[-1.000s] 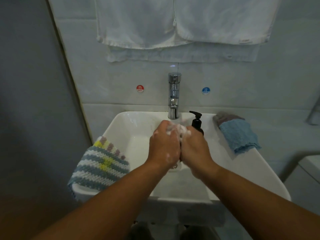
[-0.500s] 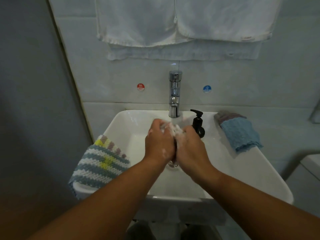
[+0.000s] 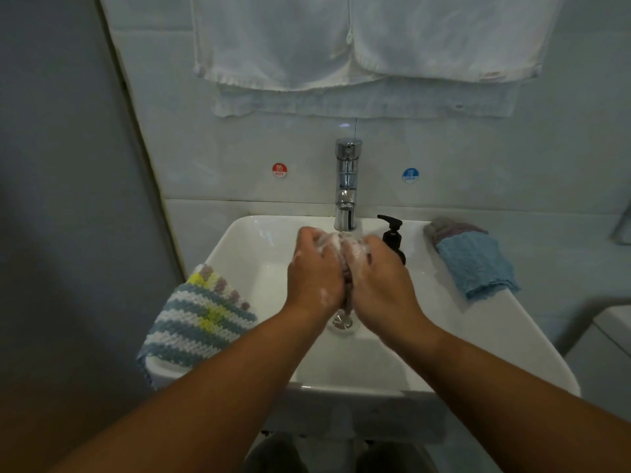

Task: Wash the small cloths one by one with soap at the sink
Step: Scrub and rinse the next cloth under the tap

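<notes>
Both hands are over the middle of the sink, just under the tap. The left hand and the right hand are pressed together, with the cloth squashed between them. Each grip is closed round the cloth, with the fingers curled over its far end. White foam sits on the fingers and on top of the cloth. A bit of cloth hangs down just above the drain.

This looks like the rubbing step. To do it well, I think the hands should slide one against the other, so the cloth rubs on itself. Hold tight enough that it does not slip out and drop on the drain. Turn the cloth now and then, so every part gets soap. Stay low in the sink, so foam does not splash on the wall. I cannot tell if water is running from the tap.

The soap bottle stands just right of the right hand, so a wide move could knock it over. A striped cloth lies on the left rim. A blue cloth lies on the far right rim. I cannot tell which of them is washed.
</notes>
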Tool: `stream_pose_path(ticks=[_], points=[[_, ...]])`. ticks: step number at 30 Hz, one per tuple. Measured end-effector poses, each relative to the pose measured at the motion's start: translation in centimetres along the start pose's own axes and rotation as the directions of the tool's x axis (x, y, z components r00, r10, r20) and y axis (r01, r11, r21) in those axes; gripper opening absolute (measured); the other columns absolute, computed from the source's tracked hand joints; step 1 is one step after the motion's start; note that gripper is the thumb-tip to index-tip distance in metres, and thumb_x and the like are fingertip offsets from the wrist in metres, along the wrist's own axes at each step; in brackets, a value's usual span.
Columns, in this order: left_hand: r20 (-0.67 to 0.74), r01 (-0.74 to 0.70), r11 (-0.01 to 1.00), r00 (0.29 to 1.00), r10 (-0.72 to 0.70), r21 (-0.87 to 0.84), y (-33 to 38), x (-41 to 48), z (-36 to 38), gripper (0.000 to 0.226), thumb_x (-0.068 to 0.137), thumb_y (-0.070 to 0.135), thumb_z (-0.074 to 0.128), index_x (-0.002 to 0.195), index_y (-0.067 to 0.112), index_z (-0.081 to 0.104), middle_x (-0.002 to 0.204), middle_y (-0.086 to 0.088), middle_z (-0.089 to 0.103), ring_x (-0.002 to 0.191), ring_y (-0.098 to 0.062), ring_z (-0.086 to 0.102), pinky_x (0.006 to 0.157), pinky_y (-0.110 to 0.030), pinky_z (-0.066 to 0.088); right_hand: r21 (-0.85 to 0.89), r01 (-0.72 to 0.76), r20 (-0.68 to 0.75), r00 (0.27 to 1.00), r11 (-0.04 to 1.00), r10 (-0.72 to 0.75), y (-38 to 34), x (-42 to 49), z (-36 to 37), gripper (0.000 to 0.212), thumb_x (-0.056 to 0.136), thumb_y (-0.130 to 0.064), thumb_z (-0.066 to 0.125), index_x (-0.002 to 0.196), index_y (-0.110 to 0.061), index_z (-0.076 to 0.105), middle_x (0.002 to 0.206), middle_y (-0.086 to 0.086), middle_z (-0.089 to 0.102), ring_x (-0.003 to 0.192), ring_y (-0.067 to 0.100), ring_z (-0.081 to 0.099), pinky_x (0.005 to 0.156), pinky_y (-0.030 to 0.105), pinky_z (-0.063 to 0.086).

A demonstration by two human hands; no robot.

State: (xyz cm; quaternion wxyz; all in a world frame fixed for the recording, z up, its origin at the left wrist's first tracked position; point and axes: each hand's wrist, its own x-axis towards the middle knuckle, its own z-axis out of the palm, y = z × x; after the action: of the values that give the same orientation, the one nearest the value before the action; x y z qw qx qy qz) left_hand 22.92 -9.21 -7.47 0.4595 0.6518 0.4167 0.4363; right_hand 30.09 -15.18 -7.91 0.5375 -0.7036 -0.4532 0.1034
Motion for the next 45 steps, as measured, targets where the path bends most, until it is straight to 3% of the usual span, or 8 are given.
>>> stream_pose_path(ticks=[7,14,20,26,29,33,39,45], points=[[0.127,-0.089,0.995,0.988,0.093,-0.039,0.1,-0.9,0.4,0.020,0.106,0.032,0.046,0.113,0.022,0.061,0.105,-0.004,0.067,0.097,-0.022,0.066,0.080,-0.037,0.060,-0.033,-0.102,-0.098,0.990,0.994,0.098,1.8,2.1,0.0,0.038,0.106,-0.035,0.040,0.083,-0.021,0.066,0.076,0.002,0.069,0.070,0.021,0.068,0.069,0.051,0.059],[0.015,0.006,0.999,1.000,-0.006,0.036,-0.9,-0.5,0.0,0.015,0.109,0.028,0.038,0.106,0.024,0.052,0.093,-0.001,0.062,0.084,-0.021,0.063,0.067,-0.034,0.056,-0.010,0.030,-0.034,0.999,0.999,-0.031,0.0,0.0,0.5,0.023,0.107,-0.032,0.042,0.106,-0.018,0.060,0.085,-0.008,0.062,0.076,0.004,0.061,0.059,0.010,0.046],[0.121,-0.105,0.993,0.986,0.111,-0.052,-0.1,-1.5,0.1,0.020,0.107,0.033,0.044,0.114,0.023,0.060,0.107,-0.002,0.066,0.098,-0.018,0.066,0.083,-0.036,0.061,0.045,-0.144,-0.110,0.983,0.989,0.148,1.2,2.3,0.4,0.014,0.102,-0.027,0.045,0.101,-0.028,0.059,0.091,-0.004,0.067,0.084,0.020,0.067,0.077,0.053,0.059],[0.040,-0.073,0.989,0.997,0.068,0.132,-0.5,0.0,-0.2,0.018,0.110,0.027,0.038,0.106,0.022,0.056,0.093,0.004,0.063,0.087,-0.018,0.063,0.067,-0.026,0.054,0.021,0.045,-0.056,0.997,0.999,-0.043,-0.2,-0.7,0.4,0.016,0.107,-0.029,0.042,0.101,-0.023,0.055,0.082,-0.012,0.060,0.073,0.004,0.062,0.059,0.010,0.050],[0.146,-0.164,0.982,0.978,0.149,0.095,-0.5,-1.5,0.2,0.021,0.110,0.028,0.039,0.102,0.021,0.058,0.092,0.003,0.064,0.082,-0.011,0.063,0.059,-0.016,0.052,-0.034,0.002,-0.139,0.990,0.999,-0.007,0.3,1.5,-0.3,0.024,0.107,-0.033,0.042,0.098,-0.020,0.060,0.082,-0.006,0.063,0.075,0.007,0.064,0.069,0.029,0.058],[0.188,-0.138,0.990,0.972,0.142,-0.034,-0.2,-1.6,0.1,0.023,0.108,0.034,0.042,0.116,0.022,0.059,0.106,-0.001,0.067,0.099,-0.019,0.066,0.087,-0.040,0.060,0.010,-0.119,-0.124,0.985,0.993,0.119,0.7,1.9,-0.4,0.029,0.102,-0.029,0.046,0.082,-0.020,0.066,0.078,0.002,0.069,0.074,0.023,0.068,0.071,0.050,0.060],[-0.023,-0.061,0.983,0.998,0.066,0.172,-0.3,0.2,0.2,0.015,0.109,0.030,0.040,0.106,0.023,0.053,0.089,0.009,0.059,0.086,-0.016,0.062,0.065,-0.023,0.048,0.033,0.021,-0.051,0.999,0.999,-0.019,-0.5,-0.9,0.4,0.017,0.108,-0.027,0.042,0.101,-0.020,0.056,0.082,-0.009,0.063,0.073,0.004,0.065,0.056,0.009,0.048],[0.190,-0.167,0.986,0.967,0.168,-0.021,0.4,-2.1,0.2,0.015,0.108,0.032,0.044,0.113,0.024,0.055,0.100,0.006,0.064,0.094,-0.013,0.066,0.081,-0.029,0.061,0.110,-0.147,-0.120,0.980,0.983,0.160,1.0,2.5,-0.4,0.023,0.104,-0.032,0.044,0.094,-0.023,0.063,0.087,0.002,0.070,0.078,0.019,0.068,0.067,0.040,0.058]])
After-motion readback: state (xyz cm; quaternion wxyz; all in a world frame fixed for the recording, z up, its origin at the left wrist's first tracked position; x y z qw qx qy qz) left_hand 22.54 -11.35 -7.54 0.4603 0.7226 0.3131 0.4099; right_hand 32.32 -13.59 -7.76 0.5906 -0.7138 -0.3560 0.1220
